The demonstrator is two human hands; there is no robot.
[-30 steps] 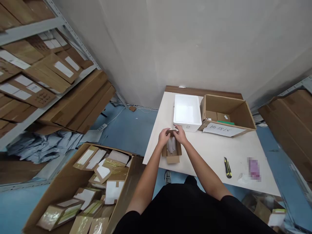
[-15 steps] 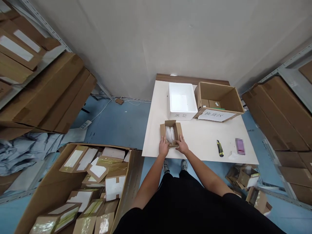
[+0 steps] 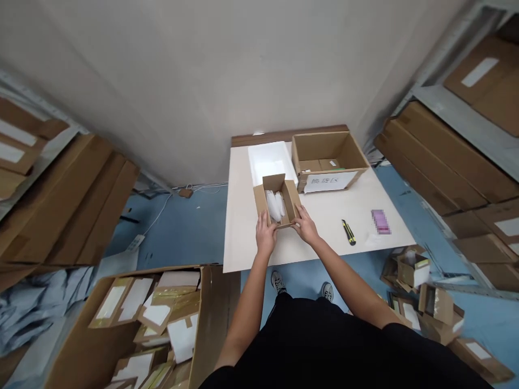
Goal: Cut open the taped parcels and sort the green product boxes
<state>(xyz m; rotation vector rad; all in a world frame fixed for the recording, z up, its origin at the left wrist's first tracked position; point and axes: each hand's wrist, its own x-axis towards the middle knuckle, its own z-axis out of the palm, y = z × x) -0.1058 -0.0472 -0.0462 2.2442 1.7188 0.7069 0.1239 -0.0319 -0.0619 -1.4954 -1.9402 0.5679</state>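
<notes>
A small open cardboard box [image 3: 288, 197] is lifted just above the white table [image 3: 332, 227], with white wrapped contents [image 3: 274, 204] inside. My left hand [image 3: 265, 236] grips its near left corner and my right hand [image 3: 306, 226] grips its near right corner. Both hands have fingers closed on the box walls. The box flaps stand open.
Behind the small box are a white foam box [image 3: 265, 159] and a larger open carton [image 3: 328, 156] with a paper label. A utility knife [image 3: 347, 232] and a pink item [image 3: 380, 221] lie at the right. A big carton of flat packets [image 3: 150, 324] stands on the floor left; small boxes [image 3: 421, 292] lie right.
The small box has risen off the table and moved away from me, held in both hands. The view has swung to the right.
</notes>
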